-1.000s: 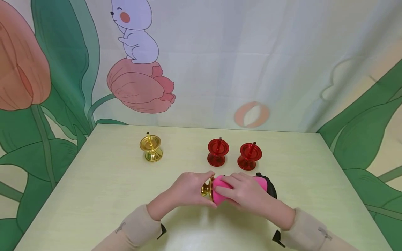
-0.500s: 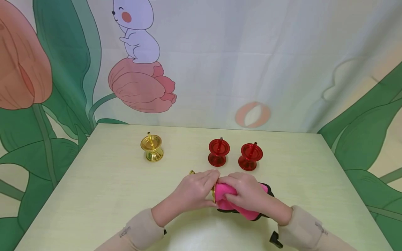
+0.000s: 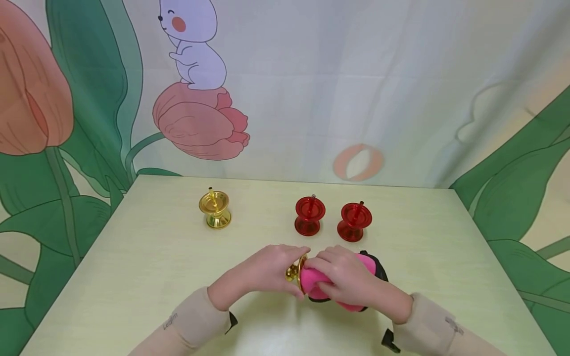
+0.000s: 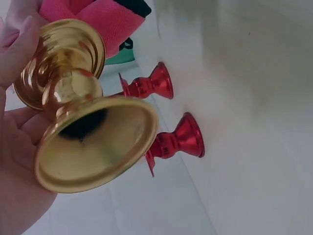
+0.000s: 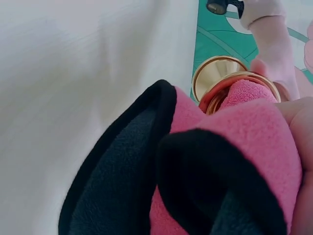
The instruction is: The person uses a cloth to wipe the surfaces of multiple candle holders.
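Note:
My left hand [image 3: 272,269] holds a gold candle holder [image 4: 73,88] sideways by its dish rim, thumb and fingers on opposite edges. Its hollow base faces the left wrist camera, and its dish opens toward my right hand [image 3: 345,277]. That hand grips a bunched pink cloth [image 5: 244,127] with black edging and a dark reverse side. In the right wrist view, part of the cloth is pushed into the dish, covering its inside. Both hands are above the near middle of the table.
Another gold candle holder [image 3: 215,210] stands upright at the back left of the pale table [image 3: 147,277]. Two red candle holders [image 3: 309,215] stand upright behind my hands, the right one [image 3: 354,221] slightly nearer me. A printed curtain [image 3: 294,99] hangs behind the table.
The gold holder has turned in my left hand, its base swinging out of sight behind the fingers and back again. The cloth has shifted and twisted at the dish. The standing holders stay put.

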